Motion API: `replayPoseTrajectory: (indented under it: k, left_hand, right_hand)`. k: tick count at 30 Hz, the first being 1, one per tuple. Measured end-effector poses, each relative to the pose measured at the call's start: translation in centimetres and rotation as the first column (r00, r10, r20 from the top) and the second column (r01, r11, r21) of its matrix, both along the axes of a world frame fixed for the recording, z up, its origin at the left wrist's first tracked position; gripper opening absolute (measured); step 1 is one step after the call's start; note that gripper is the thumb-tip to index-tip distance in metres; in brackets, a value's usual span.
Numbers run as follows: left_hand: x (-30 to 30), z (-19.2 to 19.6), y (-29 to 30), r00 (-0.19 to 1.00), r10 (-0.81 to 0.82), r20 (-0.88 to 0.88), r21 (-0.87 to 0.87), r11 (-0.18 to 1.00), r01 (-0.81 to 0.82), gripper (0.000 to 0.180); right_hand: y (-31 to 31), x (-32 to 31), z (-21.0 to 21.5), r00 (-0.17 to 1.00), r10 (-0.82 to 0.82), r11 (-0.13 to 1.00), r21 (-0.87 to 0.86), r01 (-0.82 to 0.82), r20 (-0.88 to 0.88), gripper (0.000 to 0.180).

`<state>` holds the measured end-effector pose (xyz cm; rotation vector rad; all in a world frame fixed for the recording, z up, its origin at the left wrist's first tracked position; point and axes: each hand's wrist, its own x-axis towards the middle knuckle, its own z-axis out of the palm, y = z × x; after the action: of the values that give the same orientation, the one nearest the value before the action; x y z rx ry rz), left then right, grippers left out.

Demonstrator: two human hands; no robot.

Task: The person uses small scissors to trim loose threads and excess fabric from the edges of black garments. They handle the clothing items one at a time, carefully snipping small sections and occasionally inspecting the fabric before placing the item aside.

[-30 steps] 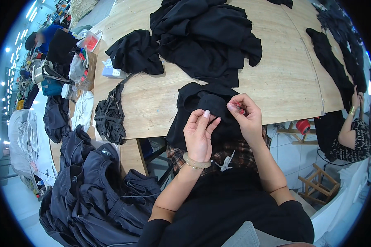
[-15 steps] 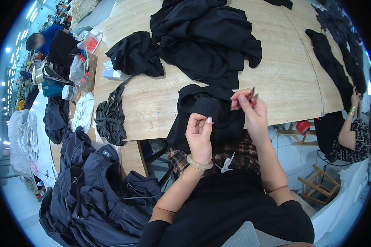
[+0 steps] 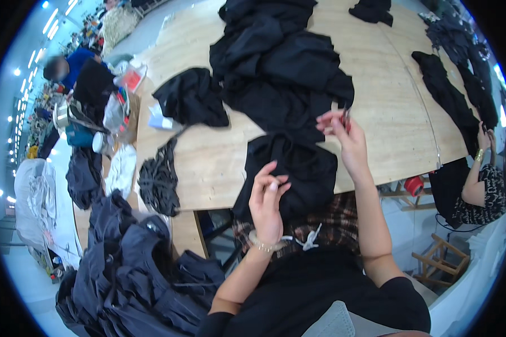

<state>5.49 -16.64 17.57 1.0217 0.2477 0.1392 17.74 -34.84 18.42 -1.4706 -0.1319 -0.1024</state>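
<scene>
A black garment [image 3: 312, 174] lies bunched at the table's front edge and partly over my lap. Above its left part hovers my left hand [image 3: 267, 205], fingers loosely bent and apart, with nothing visible in it. My right hand [image 3: 348, 140] is closed around a small pair of thread snips [image 3: 346, 117] with red on them, their dark blades pointing up. It is over the right side of the garment, near the larger black pile. That pile of black garments [image 3: 281, 62] spreads across the table beyond my hands.
A smaller black cloth [image 3: 191, 98], a tissue box [image 3: 160, 119] and a heap of dark straps [image 3: 158, 180] lie left on the wooden table [image 3: 213, 163]. Dark garments [image 3: 123, 269] are piled low at left. At right are a wooden stool [image 3: 441, 260] and another person's arm [image 3: 475, 174].
My left hand has loosened its pinch and lifted its fingers off the garment. The garment's waist-like opening has folded over. The view has shifted slightly, and the snips have turned in my right hand.
</scene>
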Motion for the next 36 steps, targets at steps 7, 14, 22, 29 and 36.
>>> replayPoseTrajectory:
  k: [7, 14, 22, 29, 36]
  left_hand:
    - [-0.6, 12.3, 0.9, 0.746, -0.175, 0.642, 0.077, 0.983, 0.165, 0.038]
    - [0.5, 16.1, -2.4, 0.320, -0.179, 0.930, 0.144, 0.981, 0.131, 0.052]
    - [0.2, 12.6, -2.1, 0.306, -0.281, 0.910, 0.184, 0.933, 0.309, 0.048]
    - [-2.3, 15.2, -1.9, 0.617, -0.281, 0.735, -0.150, 0.820, 0.552, 0.028]
    - [3.5, 7.0, 2.8, 0.992, 0.015, 0.129, 0.391, 0.918, -0.065, 0.015]
  right_hand:
    - [-6.3, -1.0, -8.7, 0.910, -0.409, 0.871, -0.271, 0.410, 0.062, 0.020]
    - [-7.6, -2.8, -14.4, 0.862, -0.503, 0.771, -0.416, 0.481, 0.065, 0.013]
    - [-7.9, -2.6, -15.0, 0.871, -0.486, 0.787, -0.401, 0.469, 0.065, 0.007]
    - [-7.8, -2.7, -14.9, 0.872, -0.487, 0.774, -0.443, 0.452, 0.039, 0.009]
    - [-7.2, -2.9, -12.3, 0.867, -0.479, 0.769, -0.409, 0.491, 0.140, 0.020]
